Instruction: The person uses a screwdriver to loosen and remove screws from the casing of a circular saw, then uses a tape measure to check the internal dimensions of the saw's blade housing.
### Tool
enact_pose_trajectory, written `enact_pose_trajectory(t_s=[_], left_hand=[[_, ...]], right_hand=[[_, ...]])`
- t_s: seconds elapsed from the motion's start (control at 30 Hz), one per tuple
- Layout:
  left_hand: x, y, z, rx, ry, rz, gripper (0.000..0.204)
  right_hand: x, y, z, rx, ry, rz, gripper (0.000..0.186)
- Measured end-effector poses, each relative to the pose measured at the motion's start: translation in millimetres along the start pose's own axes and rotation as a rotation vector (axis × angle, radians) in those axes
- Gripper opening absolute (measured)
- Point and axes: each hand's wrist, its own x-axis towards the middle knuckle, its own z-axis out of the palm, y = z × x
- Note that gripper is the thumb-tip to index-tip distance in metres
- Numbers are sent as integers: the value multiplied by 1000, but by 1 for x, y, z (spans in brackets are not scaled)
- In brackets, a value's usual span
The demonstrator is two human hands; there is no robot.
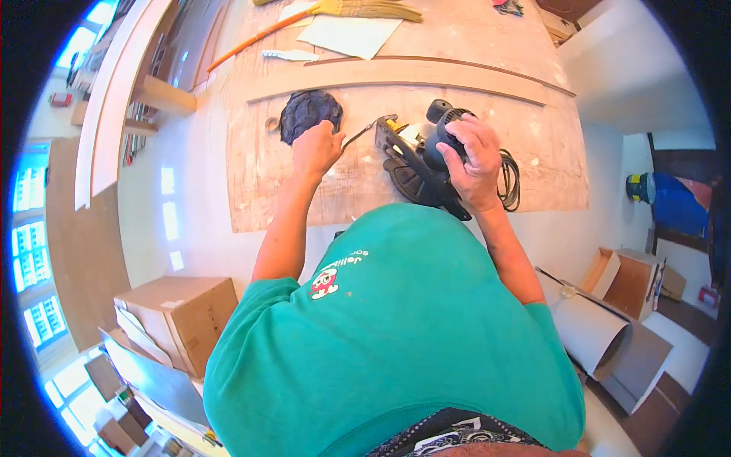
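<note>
While the hands are apart, the circular saw (pixel 434 152) sits at the near edge of the wooden worktable (pixel 257 179), clasped by the right hand (pixel 476 156); a coiled cord (pixel 515 181) lies toward the right edge. The left hand (pixel 317 151) adjoins a slim dark bar (pixel 359 136); its grip cannot be told. Beyond lie a black bundle (pixel 308 110), a long board (pixel 411 74) and, toward the far-left corner, a broom (pixel 312 12).
</note>
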Motion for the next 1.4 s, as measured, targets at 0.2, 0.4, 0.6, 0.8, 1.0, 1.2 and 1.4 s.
enact_pose_trajectory(t_s=[0.2, 0.4, 0.6, 0.8, 1.0, 1.2, 1.4], left_hand=[[-11, -43, 49, -72, 165, -1, 31], [-27, -49, 82, -42, 188, -19, 36], [-42, -29, 82, 10, 223, -101, 40], [-54, -11, 81, 16, 386, -37, 41], [-62, 30, 81, -122, 309, 18, 46], [-50, 76, 87, -241, 154, 95, 51], [-31, 98, 92, -227, 131, 179, 51]], right_hand=[[11, 8, 23, -381, -148, 90, 63], [27, 13, 23, -390, -306, 260, 52], [45, 46, 17, -339, -291, 360, 51], [70, 170, -7, -53, -306, 717, 56], [40, 252, -39, 346, -100, 1136, 41], [-22, 269, -61, 611, 139, 1505, 35], [-36, 268, -57, 739, 237, 1462, 36]])
